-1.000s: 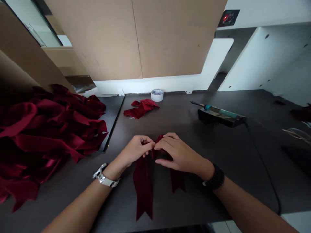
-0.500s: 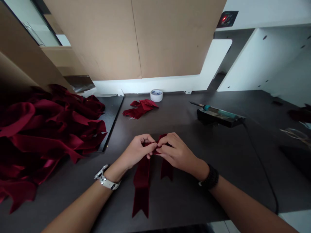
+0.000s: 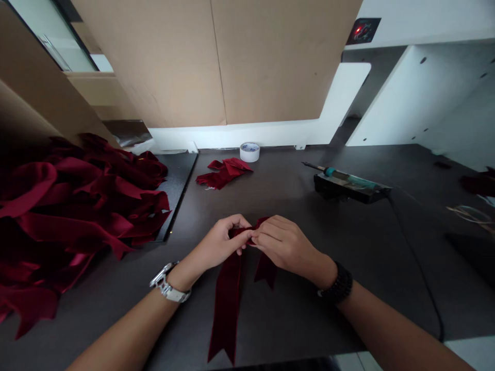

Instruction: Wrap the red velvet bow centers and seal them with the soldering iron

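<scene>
I have both hands meeting over the desk (image 3: 309, 319), working one dark red velvet ribbon (image 3: 226, 299) between them. My left hand (image 3: 220, 245) has its thumb and forefinger clamped on the folded middle, which looks like the way to stop the folds slipping. My right hand (image 3: 288, 245) has its fingers curled together on the same spot, from the other side; the knuckles hide exactly how they grip. Pinched there, the ribbon leaves its two notched tails free: the longer one runs toward the near edge, the shorter one hangs below my right hand.

To my left, a heap of matching ribbons (image 3: 77, 198) spreads over a black board (image 3: 178, 178) and past it, near enough to reach. A crumpled red piece (image 3: 226, 172) lies beyond my hands, beside a roll of tape (image 3: 249, 152). On the right, the soldering iron (image 3: 358, 180) rests on a black stand (image 3: 373, 196), its tip raised, presumably to spare the desk and cloth from heat.
</scene>
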`<act>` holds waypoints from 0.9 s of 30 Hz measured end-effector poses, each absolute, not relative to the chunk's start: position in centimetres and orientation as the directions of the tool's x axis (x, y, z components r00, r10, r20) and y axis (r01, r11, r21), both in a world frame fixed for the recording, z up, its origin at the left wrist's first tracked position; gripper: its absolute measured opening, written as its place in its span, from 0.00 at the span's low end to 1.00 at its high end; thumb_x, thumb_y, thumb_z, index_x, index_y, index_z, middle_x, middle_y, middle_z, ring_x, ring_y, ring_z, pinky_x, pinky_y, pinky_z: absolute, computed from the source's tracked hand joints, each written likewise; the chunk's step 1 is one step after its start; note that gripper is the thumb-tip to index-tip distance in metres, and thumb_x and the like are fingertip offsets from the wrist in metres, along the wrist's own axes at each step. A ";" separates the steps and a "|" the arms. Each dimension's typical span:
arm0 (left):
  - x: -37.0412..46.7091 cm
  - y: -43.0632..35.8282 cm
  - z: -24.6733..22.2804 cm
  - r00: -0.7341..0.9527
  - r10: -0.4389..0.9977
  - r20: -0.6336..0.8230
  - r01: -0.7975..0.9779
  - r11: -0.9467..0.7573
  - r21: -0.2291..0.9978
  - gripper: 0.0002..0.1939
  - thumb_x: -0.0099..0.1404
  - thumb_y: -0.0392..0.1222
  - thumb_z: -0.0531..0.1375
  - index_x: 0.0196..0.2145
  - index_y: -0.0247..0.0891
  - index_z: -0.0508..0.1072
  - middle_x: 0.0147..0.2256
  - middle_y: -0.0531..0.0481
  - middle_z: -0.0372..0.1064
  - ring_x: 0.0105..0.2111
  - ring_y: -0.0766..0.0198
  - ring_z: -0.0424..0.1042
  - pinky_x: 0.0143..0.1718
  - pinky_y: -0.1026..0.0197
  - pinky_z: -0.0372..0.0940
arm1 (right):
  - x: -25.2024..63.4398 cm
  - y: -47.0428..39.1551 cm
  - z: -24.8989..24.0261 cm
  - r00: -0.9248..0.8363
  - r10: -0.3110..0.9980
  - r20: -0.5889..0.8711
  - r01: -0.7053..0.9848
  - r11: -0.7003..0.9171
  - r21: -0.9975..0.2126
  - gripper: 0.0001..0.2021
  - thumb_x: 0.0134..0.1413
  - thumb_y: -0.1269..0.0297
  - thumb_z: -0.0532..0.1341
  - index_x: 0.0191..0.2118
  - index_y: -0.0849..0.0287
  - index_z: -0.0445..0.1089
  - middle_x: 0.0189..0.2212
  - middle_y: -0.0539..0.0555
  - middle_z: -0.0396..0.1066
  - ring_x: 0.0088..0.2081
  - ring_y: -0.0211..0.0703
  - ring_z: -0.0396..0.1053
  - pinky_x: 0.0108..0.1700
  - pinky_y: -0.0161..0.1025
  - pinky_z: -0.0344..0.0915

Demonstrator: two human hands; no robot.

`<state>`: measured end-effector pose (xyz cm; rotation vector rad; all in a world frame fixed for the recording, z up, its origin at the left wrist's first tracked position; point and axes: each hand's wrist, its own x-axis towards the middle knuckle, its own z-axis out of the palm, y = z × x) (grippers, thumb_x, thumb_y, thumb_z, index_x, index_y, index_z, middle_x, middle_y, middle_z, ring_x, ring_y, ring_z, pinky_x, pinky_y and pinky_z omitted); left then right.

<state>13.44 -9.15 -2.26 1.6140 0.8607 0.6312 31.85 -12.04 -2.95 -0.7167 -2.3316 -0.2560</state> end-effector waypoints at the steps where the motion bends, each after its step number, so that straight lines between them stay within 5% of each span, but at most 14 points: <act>1: 13.4 -9.2 -2.2 0.590 0.807 -0.029 0.222 -0.128 0.967 0.12 0.63 0.49 0.56 0.32 0.35 0.66 0.26 0.55 0.62 0.22 0.71 0.62 0.22 0.67 0.61 | 31.9 -12.0 -2.9 -0.620 0.438 0.651 0.566 0.824 -0.015 0.09 0.62 0.72 0.54 0.31 0.62 0.68 0.27 0.53 0.68 0.31 0.40 0.63 0.36 0.39 0.60; 5: 13.0 -9.6 -2.0 0.591 0.797 0.125 0.342 -0.389 0.855 0.08 0.67 0.44 0.53 0.33 0.37 0.65 0.29 0.52 0.64 0.27 0.68 0.63 0.28 0.65 0.60 | 31.9 -11.9 -2.9 -0.571 0.526 0.630 0.591 0.796 -0.129 0.10 0.64 0.67 0.53 0.32 0.61 0.67 0.29 0.54 0.68 0.31 0.41 0.63 0.34 0.39 0.60; 11: 12.7 -9.7 -1.4 0.660 0.738 0.143 0.357 -0.474 0.805 0.06 0.67 0.40 0.51 0.36 0.37 0.66 0.33 0.50 0.66 0.32 0.65 0.65 0.35 0.64 0.60 | 32.0 -11.6 -3.1 -0.445 0.714 0.541 0.443 0.700 -0.560 0.06 0.60 0.65 0.59 0.32 0.60 0.66 0.34 0.53 0.64 0.36 0.39 0.64 0.38 0.37 0.62; 15: 12.6 -9.7 -1.3 0.691 0.703 0.169 0.339 -0.521 0.784 0.05 0.68 0.39 0.51 0.37 0.38 0.65 0.36 0.49 0.66 0.35 0.64 0.65 0.38 0.63 0.60 | 31.9 -11.6 -3.0 -0.384 0.769 0.511 0.457 0.639 -0.619 0.07 0.55 0.64 0.63 0.30 0.58 0.66 0.39 0.54 0.67 0.43 0.44 0.64 0.48 0.46 0.58; 21: 12.6 -9.8 -1.4 0.703 0.691 0.171 0.350 -0.545 0.762 0.07 0.70 0.41 0.48 0.41 0.38 0.64 0.38 0.48 0.66 0.38 0.63 0.66 0.41 0.62 0.60 | 31.7 -11.1 -3.4 -0.327 0.886 0.328 0.149 0.392 -0.908 0.08 0.54 0.65 0.62 0.29 0.58 0.62 0.35 0.53 0.69 0.38 0.40 0.68 0.42 0.41 0.63; 27: 12.9 -10.1 -1.5 0.702 0.694 0.158 0.364 -0.541 0.758 0.09 0.70 0.44 0.49 0.41 0.39 0.65 0.38 0.47 0.66 0.38 0.62 0.66 0.41 0.61 0.61 | 32.4 -10.7 -3.4 -0.325 0.940 0.103 0.029 0.119 -0.992 0.16 0.45 0.65 0.67 0.37 0.57 0.59 0.34 0.50 0.70 0.37 0.38 0.69 0.42 0.39 0.64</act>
